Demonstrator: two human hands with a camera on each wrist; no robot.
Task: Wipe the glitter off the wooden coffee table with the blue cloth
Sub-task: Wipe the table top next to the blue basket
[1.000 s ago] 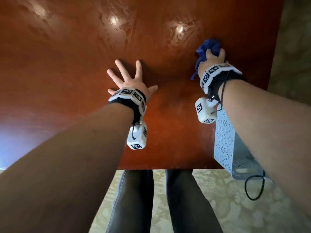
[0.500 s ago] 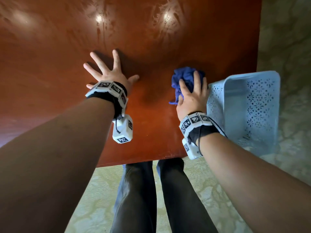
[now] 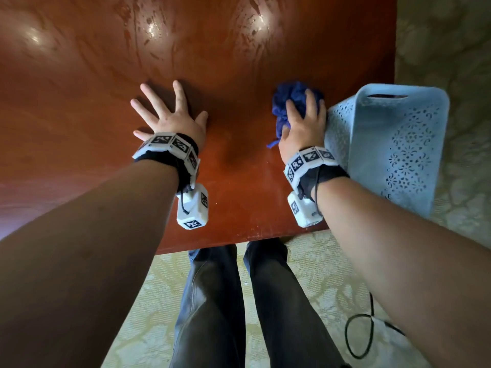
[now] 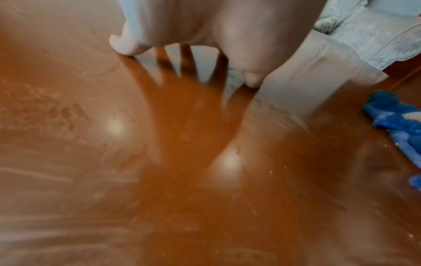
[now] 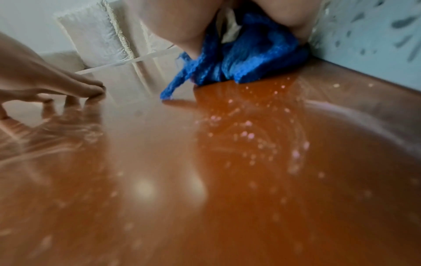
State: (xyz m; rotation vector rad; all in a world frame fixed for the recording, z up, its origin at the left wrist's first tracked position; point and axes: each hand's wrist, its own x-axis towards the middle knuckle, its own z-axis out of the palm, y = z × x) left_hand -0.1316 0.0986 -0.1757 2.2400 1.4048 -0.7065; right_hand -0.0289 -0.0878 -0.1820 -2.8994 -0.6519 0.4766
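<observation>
The glossy red-brown wooden table [image 3: 79, 83] fills the far half of the head view. My right hand [image 3: 303, 123] presses down on the bunched blue cloth [image 3: 289, 96] near the table's right edge, with fingers over it and the thumb at its side. In the right wrist view the cloth [image 5: 250, 59] sits against a pale blue wall, and pale glitter specks [image 5: 248, 135] dot the wood in front of it. My left hand [image 3: 170, 115] lies flat on the table with fingers spread, well left of the cloth, holding nothing.
A light blue perforated plastic basket [image 3: 385, 144] stands at the table's right edge, touching my right hand and the cloth. Smear marks [image 3: 148, 30] show on the far tabletop. My legs [image 3: 212, 301] and a black cable [image 3: 356, 338] are over the patterned carpet below the near edge.
My right hand has drawn the cloth from the far right of the table back toward me, up beside the basket. In the last half second it barely moved. The left hand stayed flat.
</observation>
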